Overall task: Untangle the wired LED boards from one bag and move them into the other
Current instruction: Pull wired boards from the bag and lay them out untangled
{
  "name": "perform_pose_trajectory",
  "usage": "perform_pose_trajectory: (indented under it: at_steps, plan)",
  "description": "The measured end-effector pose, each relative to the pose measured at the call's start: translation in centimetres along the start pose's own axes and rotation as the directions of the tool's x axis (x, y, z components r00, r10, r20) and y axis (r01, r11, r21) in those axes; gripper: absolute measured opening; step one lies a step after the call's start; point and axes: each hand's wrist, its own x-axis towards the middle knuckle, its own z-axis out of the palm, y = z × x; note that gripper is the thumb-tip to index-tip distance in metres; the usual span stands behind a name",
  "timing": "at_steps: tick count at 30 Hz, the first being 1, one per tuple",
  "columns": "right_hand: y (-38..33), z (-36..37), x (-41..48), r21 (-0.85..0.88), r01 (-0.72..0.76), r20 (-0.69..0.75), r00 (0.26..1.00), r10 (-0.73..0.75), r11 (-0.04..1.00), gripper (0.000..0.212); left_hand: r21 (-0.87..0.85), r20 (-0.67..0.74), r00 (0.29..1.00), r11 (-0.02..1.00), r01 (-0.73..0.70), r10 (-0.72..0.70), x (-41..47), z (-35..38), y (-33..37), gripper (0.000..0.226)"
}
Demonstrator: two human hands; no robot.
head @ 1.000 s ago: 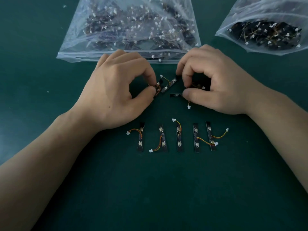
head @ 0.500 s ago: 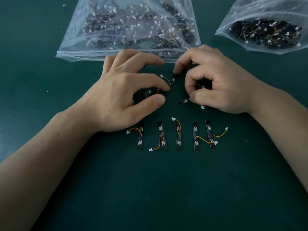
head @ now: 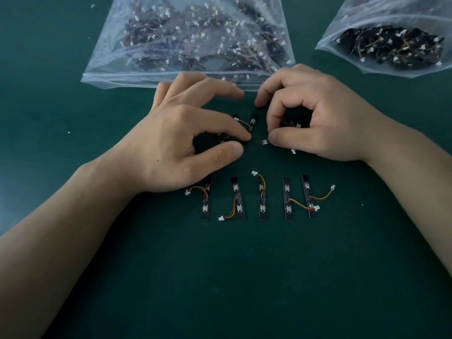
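Observation:
A large clear bag (head: 117, 57) full of tangled wired LED boards lies at the back, its mouth toward me. A second clear bag (head: 347, 23) with fewer boards lies at the back right. My left hand (head: 181, 143) pinches a small black LED board (head: 221, 137) between index fingertip and thumb. My right hand (head: 325, 118) pinches another LED board (head: 264, 142) and curls over a small clump of boards (head: 291, 123). One wired board (head: 253, 121) lies between the two hands. Several separated boards (head: 262, 199) lie in a row near me.
The work surface is a dark green mat (head: 244, 277). A white connector (head: 293, 151) pokes out below my right thumb. Small white specks (head: 69, 132) lie on the mat at the left. Both forearms reach in from the lower corners.
My hands have pulled the small tangle apart; the boards now sit separated between them. My left fingers spread out from a tight pinch, and my right thumb slid left onto a board.

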Motion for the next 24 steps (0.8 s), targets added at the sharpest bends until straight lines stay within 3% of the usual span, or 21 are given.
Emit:
perform_pose_trajectory:
  at_steps: [8,14,18,21,24]
  plan:
    - [0.13,0.13,0.01,-0.018,0.007,-0.017,1.0,-0.007,1.0,0.012,-0.027,-0.016,0.999,0.999,-0.034,0.033,0.02,0.0,0.21,0.037]
    - [0.25,0.09,0.0,-0.019,0.008,-0.017,1.0,-0.008,1.0,0.012,-0.02,0.078,0.997,1.0,-0.021,0.022,0.15,0.06,0.23,0.042]
    - [0.68,-0.08,0.03,0.089,-0.019,-0.041,0.999,0.023,0.996,0.011,-0.031,0.089,0.996,1.0,0.004,-0.001,0.18,0.07,0.14,0.044]
    - [0.85,-0.41,-0.05,0.168,-0.039,-0.053,0.997,0.049,0.985,0.036,-0.051,0.07,0.997,0.999,0.013,-0.009,0.13,0.07,0.17,0.043]
    - [0.99,-0.45,-0.11,0.134,-0.038,-0.048,0.998,0.044,0.99,0.049,-0.058,0.046,0.999,0.998,0.023,-0.02,0.09,0.11,0.12,0.043]
